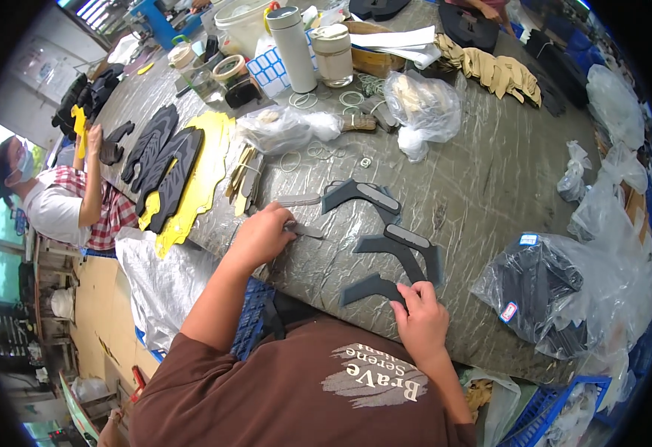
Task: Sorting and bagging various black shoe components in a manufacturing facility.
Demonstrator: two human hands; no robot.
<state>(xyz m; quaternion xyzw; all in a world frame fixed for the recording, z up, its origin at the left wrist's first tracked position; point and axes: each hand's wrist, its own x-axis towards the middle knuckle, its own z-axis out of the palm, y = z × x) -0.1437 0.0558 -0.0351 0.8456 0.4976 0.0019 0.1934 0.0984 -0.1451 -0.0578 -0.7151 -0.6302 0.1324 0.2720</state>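
Observation:
My left hand (262,237) pinches a small grey oblong strip (309,231) over the table. Another grey strip (298,200) lies just beyond that hand's fingers. With thumb and fingers closed, my right hand (421,316) grips the end of the nearest dark curved piece (370,288), which bends like a boomerang. Beyond it, a second dark curved piece (385,244) lies with a grey oval pad (406,236) at its upper end. Farthest off, another curved piece (338,195) carries a similar grey oval pad (378,197).
Yellow sheets (208,160) with black cut pieces (177,179) lie at the left. A white flask (291,52), a lidded jar (333,58) and plastic bags (424,104) stand farther back. A bag of dark pieces (538,279) sits at the right. A masked co-worker (65,197) is at the far left.

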